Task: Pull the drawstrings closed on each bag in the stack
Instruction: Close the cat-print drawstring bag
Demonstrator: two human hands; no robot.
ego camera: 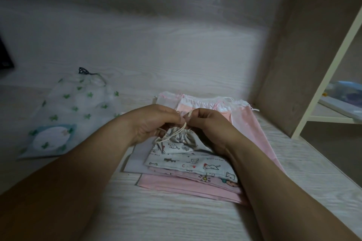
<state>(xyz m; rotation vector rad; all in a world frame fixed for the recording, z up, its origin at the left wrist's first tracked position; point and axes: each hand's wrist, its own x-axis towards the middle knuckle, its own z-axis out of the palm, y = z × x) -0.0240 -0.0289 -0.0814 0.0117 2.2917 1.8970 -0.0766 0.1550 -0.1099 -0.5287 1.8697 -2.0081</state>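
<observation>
A small white bag with cat prints [188, 160] lies on top of a stack of pink and white bags [195, 186] in the middle of the desk. Its mouth is gathered into tight pleats near my hands. My left hand [154, 123] pinches the cream drawstring [176, 133] at the bag's mouth. Close beside it, my right hand [211, 129] pinches the other end of the cord, which sticks up between the fingers. A larger pink bag [246, 121] with a white top lies underneath, its mouth spread wide towards the wall.
A translucent bag with green clover prints [72, 115] and a dark cord lies apart at the left, its mouth gathered. The pale wooden desk [176, 221] is bounded by a back wall and a side panel [293, 84] at right. A white shelf frame [329, 76] stands beyond.
</observation>
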